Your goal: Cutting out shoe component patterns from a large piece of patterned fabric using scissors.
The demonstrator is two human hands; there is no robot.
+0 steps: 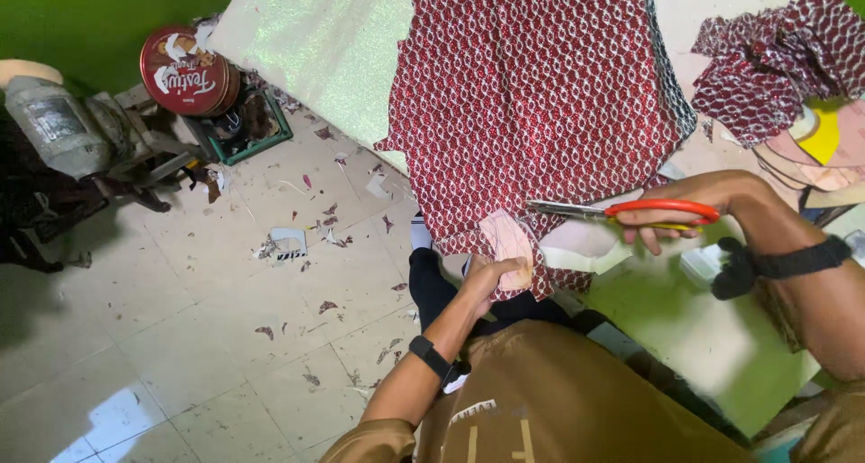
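Observation:
A large sheet of dark red fabric with a white lattice pattern (541,94) lies over the table and hangs off its near edge. My left hand (494,274) pinches the hanging edge together with a pale pink paper piece (506,238). My right hand (685,213) grips orange-handled scissors (622,213), blades pointing left toward the fabric edge above the pink piece. Both wrists carry black bands.
A crumpled heap of the same red fabric (766,62) and yellow and pink paper pieces (824,139) lie at the table's far right. The tiled floor (225,319) is littered with scraps. A round red tin (185,71) and a grey machine (63,125) stand at left.

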